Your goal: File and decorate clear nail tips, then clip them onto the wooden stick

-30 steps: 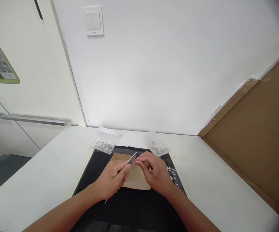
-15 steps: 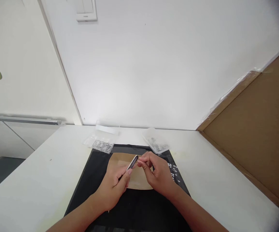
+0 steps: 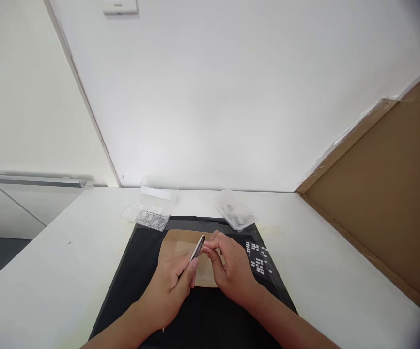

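Note:
My left hand point(image 3: 175, 286) is closed around a narrow, elongated piece point(image 3: 197, 248) with a pale rim and a dark face; its exact kind does not show. It stands tilted up between thumb and fingers. My right hand point(image 3: 231, 264) pinches with thumb and index finger right beside that piece's upper edge. Whatever is between those fingertips is too small to make out. Beneath both hands lies a tan sheet point(image 3: 173, 237), partly covered by them, on a black mat point(image 3: 130, 276).
Behind the mat, a clear plastic bag point(image 3: 151, 218) with grey parts lies at left. A translucent tray point(image 3: 235, 213) holding small parts sits at right. White bits point(image 3: 256, 259) lie on the mat's right side. A cardboard panel point(image 3: 377, 194) borders the white table point(image 3: 57, 271).
The view has shifted slightly. My right hand has moved slightly left and lower, its fingertips now closer to the held piece, and more white bits show beside it.

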### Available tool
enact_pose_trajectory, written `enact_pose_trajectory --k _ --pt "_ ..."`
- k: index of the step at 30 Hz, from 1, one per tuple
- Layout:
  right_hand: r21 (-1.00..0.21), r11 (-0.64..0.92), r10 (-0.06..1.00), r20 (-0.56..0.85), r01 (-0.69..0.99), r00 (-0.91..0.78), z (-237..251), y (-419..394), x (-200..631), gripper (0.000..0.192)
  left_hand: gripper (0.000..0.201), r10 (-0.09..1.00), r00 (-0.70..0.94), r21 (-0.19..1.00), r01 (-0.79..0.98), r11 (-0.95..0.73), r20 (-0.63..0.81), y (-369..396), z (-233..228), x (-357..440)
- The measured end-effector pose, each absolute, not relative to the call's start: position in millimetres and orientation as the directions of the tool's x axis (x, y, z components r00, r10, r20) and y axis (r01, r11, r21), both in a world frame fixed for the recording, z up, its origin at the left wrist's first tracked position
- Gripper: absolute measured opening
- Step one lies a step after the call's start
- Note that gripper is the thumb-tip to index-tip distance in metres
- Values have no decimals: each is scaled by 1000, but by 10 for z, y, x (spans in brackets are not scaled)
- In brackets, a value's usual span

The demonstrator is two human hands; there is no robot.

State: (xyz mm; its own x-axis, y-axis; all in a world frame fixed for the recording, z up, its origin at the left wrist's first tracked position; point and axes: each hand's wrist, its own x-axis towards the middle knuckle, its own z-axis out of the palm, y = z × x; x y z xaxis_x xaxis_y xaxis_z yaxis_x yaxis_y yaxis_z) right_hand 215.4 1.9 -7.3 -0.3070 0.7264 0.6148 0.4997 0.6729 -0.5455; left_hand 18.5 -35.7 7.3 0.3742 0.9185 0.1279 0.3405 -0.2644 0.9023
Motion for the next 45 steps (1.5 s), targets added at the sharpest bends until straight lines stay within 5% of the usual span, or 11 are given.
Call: enact_pose_trajectory --k 14,33,45 --pt "-430 657 713 620 619 -327 -5 8 2173 12 37 884 403 844 366 -393 237 -311 105 181" --pt "-342 661 675 661 668 -329 32 -10 2112 15 42 926 378 966 244 -79 -20 -336 63 175" --pt "-297 715 634 657 633 -407 26 -20 2084 18 46 921 387 924 336 -183 42 -336 141 149"
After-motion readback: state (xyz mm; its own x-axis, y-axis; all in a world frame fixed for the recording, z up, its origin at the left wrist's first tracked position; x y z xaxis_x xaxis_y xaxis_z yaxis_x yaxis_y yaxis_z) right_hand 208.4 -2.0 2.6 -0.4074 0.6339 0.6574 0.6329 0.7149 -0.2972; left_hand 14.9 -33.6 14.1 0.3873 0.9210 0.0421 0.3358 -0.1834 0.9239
